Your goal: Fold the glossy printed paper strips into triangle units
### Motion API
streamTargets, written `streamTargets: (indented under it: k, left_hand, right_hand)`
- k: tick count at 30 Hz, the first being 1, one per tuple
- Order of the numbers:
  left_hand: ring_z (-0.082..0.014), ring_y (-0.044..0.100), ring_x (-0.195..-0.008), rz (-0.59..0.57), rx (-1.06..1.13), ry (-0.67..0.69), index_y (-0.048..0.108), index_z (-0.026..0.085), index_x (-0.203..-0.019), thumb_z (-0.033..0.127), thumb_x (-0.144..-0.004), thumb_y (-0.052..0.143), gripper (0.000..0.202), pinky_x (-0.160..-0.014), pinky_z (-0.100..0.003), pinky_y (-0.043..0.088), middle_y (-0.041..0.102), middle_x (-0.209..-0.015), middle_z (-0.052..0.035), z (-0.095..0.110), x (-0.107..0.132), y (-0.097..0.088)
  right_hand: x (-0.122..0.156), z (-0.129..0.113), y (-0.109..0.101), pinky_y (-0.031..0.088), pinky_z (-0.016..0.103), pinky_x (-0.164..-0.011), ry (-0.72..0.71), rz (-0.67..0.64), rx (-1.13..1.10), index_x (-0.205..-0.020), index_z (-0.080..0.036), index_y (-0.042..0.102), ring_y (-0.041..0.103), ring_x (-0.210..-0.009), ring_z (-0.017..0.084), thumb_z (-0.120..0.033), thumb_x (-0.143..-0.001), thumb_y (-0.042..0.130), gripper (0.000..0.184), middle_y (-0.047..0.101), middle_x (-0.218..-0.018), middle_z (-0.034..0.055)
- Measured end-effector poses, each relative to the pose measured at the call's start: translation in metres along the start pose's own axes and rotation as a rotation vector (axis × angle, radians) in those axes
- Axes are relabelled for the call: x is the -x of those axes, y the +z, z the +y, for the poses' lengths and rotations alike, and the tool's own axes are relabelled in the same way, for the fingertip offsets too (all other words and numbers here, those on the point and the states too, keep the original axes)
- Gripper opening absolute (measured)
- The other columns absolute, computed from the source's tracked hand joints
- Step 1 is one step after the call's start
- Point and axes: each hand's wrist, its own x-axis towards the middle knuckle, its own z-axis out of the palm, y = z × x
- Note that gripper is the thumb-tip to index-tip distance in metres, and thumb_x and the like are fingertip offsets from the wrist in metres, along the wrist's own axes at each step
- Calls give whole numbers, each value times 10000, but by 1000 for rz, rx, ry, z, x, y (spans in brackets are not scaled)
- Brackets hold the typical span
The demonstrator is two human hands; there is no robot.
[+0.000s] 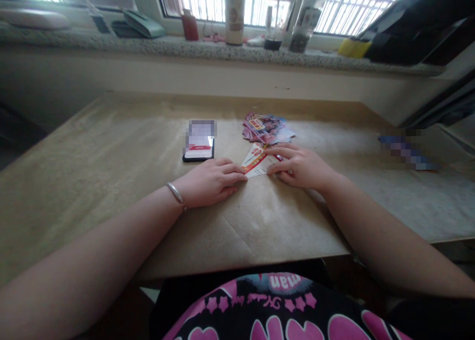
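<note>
A small folded piece of printed paper [255, 163], white with red and yellow print, lies on the table in a pointed, roughly triangular shape. At its lower left corner my left hand [213, 182], a silver bangle on the wrist, presses the paper with its fingers close together. On the opposite side my right hand [300, 166] holds it, index finger along the upper edge and thumb at the lower right. Just beyond the paper is a loose pile of colourful printed papers [267, 128]. The undersides of my fingertips are hidden.
A phone [200, 141] with a lit screen lies left of the pile. At the table's right is a blurred blue and purple item [406, 152]. Bottles and jars line the granite windowsill [208, 48] behind the table [111, 147]. The table's front edge is close to my body.
</note>
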Motion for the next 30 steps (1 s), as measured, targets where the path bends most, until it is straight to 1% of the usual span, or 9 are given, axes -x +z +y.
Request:
streamTargets:
  k: [3,8,12,17,22,26,30]
  left_hand:
    - [-223,556,-1129,1,13,-1,624,182,-1195,272,-944,495,296,-997,-384,461,627,-1217,-93,1,0,-3]
    - [-225,567,-1110,5,75,28,667,185,-1114,261,-936,497,258,-976,-368,472,658,-1101,-87,3,1,-10]
    - [-212,570,-1102,8,86,40,662,188,-1124,241,-944,479,262,-964,-347,480,650,-1113,-90,1,2,-10]
    - [-194,588,-1056,16,105,33,673,195,-1103,221,-939,484,251,-940,-333,492,649,-1110,-88,0,2,-7]
    - [-196,587,-1054,9,110,30,681,191,-1091,218,-943,465,263,-936,-339,495,649,-1109,-92,0,2,-7]
    - [-195,587,-1050,10,111,32,682,192,-1096,210,-940,465,268,-932,-339,497,648,-1112,-92,-1,2,-7]
    - [-195,587,-1052,11,112,30,680,191,-1095,195,-931,473,265,-931,-339,501,648,-1122,-90,-2,2,-6]
  right_hand:
    - [0,-1,1,488,428,-950,2,-14,16,-957,-289,770,583,-1158,273,-159,-811,580,273,561,-1387,61]
    - [-3,-2,2,473,426,-970,6,-25,20,-988,-290,764,571,-1192,274,-150,-800,600,286,501,-1448,57]
    - [-4,-1,2,485,413,-946,30,-25,24,-996,-316,763,587,-1174,268,-116,-786,593,336,474,-1472,40]
    - [-2,-1,0,510,381,-883,61,-54,63,-1006,-325,760,620,-1130,259,-106,-790,578,358,498,-1454,42]
    - [-1,-2,-4,529,316,-783,105,-58,96,-1015,-345,755,660,-1045,210,-78,-780,559,407,535,-1424,3]
    - [-1,-1,-5,527,301,-750,122,-75,101,-996,-344,758,667,-1030,196,-59,-775,543,420,543,-1416,-10]
    - [0,1,-3,527,301,-755,160,-106,102,-995,-348,756,662,-1056,202,-51,-769,541,431,580,-1377,-19]
